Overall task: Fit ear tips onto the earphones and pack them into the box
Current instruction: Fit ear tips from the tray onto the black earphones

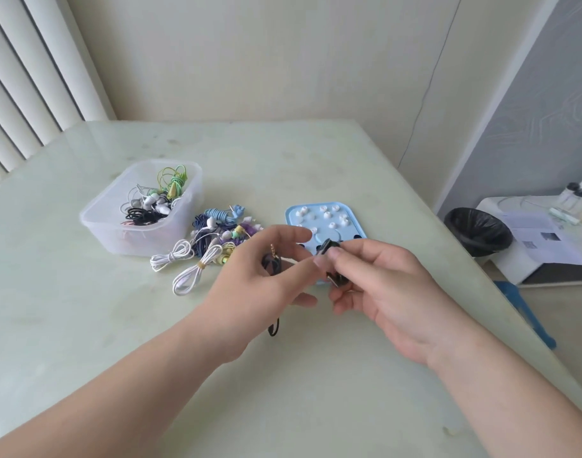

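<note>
Currently, item by item:

1. Black earphone set: held above the table, shared between both hands, in front of the blue tray. One black earpiece sits at the right thumb tip; a second dark piece shows lower, under the right fingers. The bundled cable with its gold plug stands against the left palm, and a loop of cable hangs out below that hand.
2. Left hand: back toward the camera, forearm entering from the lower left. Forefinger stretched out toward the tray, thumb reaching right to meet the right thumb, remaining fingers curled loosely round the cable bundle.
3. Right hand: forearm entering from the lower right, palm turned left. Thumb and bent forefinger pinch the earpiece; lower fingers curl beneath it.
4. Blue tray: flat on the table just beyond the hands, partly hidden by them.
5. White ear tips: scattered over the tray's far half.
6. Clear plastic box: left of centre, holding tangled earphones in green, white and black.
7. Loose earphone pile: on the table between box and tray, with two white coils nearest the camera.
</note>
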A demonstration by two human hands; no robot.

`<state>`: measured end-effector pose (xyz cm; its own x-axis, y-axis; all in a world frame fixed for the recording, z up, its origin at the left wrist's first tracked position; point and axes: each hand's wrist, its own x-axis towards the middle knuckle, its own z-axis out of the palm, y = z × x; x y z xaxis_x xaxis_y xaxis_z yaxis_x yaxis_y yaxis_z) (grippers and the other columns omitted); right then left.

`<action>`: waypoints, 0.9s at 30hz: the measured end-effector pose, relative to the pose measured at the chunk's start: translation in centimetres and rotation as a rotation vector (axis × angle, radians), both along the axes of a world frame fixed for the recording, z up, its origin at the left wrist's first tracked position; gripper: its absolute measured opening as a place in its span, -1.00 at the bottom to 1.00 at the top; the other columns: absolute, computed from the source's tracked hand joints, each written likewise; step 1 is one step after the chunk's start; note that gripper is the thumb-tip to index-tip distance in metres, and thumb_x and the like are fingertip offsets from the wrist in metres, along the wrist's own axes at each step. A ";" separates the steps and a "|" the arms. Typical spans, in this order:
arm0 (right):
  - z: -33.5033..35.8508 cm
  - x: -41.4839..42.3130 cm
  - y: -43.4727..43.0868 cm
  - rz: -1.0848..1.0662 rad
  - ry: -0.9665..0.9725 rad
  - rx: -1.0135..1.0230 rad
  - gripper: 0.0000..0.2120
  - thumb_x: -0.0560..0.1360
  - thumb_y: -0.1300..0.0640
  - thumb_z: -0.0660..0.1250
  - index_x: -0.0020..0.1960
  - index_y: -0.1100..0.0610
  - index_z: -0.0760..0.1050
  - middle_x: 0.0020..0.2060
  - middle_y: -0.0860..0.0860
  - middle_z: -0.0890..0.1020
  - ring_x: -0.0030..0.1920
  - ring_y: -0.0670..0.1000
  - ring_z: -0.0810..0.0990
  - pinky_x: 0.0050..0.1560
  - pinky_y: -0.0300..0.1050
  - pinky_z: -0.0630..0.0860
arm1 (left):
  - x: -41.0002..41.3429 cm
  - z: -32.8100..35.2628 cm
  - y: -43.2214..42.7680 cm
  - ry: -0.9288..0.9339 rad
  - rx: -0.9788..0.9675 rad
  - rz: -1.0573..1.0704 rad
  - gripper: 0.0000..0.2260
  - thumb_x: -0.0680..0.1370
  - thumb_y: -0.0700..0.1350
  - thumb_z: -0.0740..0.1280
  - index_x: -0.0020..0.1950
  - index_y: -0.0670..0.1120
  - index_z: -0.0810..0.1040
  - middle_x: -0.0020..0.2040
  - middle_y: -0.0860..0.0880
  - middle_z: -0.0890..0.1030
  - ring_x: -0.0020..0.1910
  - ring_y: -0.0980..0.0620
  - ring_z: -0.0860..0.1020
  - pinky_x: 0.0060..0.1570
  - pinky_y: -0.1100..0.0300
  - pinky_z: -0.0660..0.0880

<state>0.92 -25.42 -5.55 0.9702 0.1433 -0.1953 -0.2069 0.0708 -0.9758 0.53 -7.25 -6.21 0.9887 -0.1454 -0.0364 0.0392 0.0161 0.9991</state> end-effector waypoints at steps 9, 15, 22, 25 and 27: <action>-0.1 0.0 -0.2 0.186 0.107 0.020 -0.82 0.57 0.28 0.37 0.12 0.31 0.67 -0.13 0.18 0.63 -0.22 0.06 0.56 -0.21 -0.10 0.59 | 0.3 -1.0 0.6 -0.102 0.095 -0.022 -0.88 0.58 -0.21 0.45 0.10 -0.13 0.68 -0.18 -0.21 0.71 -0.25 -0.09 0.71 -0.04 -0.05 0.70; 0.2 -0.4 -0.6 0.144 0.111 0.145 -0.71 0.46 0.42 0.39 0.17 0.32 0.63 -0.10 0.23 0.69 -0.16 0.09 0.69 -0.07 -0.08 0.68 | 0.4 -1.7 1.4 -0.011 -0.011 0.066 -0.89 0.59 -0.21 0.44 0.12 -0.14 0.68 -0.11 -0.21 0.73 -0.15 -0.20 0.74 0.02 -0.10 0.69; 0.5 -0.9 -0.1 0.109 0.089 0.138 -0.81 0.52 0.34 0.37 0.11 0.35 0.64 -0.13 0.24 0.69 -0.17 0.11 0.68 -0.14 -0.08 0.66 | 0.1 -1.7 1.2 0.034 -0.082 0.037 -0.87 0.63 -0.21 0.39 0.14 -0.18 0.68 -0.09 -0.24 0.73 -0.10 -0.20 0.73 0.01 -0.01 0.68; 0.7 -1.0 -0.1 0.112 0.118 0.215 -0.70 0.48 0.41 0.36 0.20 0.33 0.60 -0.04 0.26 0.70 -0.07 0.16 0.72 -0.06 -0.05 0.68 | -0.1 -1.7 1.0 0.040 -0.108 0.074 -0.88 0.63 -0.21 0.39 0.12 -0.21 0.67 -0.14 -0.31 0.68 -0.21 -0.12 0.68 -0.12 0.09 0.65; 0.6 -1.2 0.2 0.123 0.112 0.192 -0.64 0.40 0.41 0.43 0.19 0.30 0.62 -0.02 0.23 0.70 -0.03 0.15 0.72 -0.01 -0.02 0.68 | -0.2 -1.7 0.8 0.049 -0.140 0.113 -0.91 0.62 -0.22 0.40 0.08 -0.21 0.66 -0.18 -0.27 0.68 -0.25 -0.10 0.68 -0.19 0.10 0.63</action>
<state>-0.25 -25.25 -4.94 0.9170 0.3035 -0.2588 -0.3318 0.2204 -0.9173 0.28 -6.47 -7.91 0.9966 -0.0408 -0.0722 0.0779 0.1618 0.9837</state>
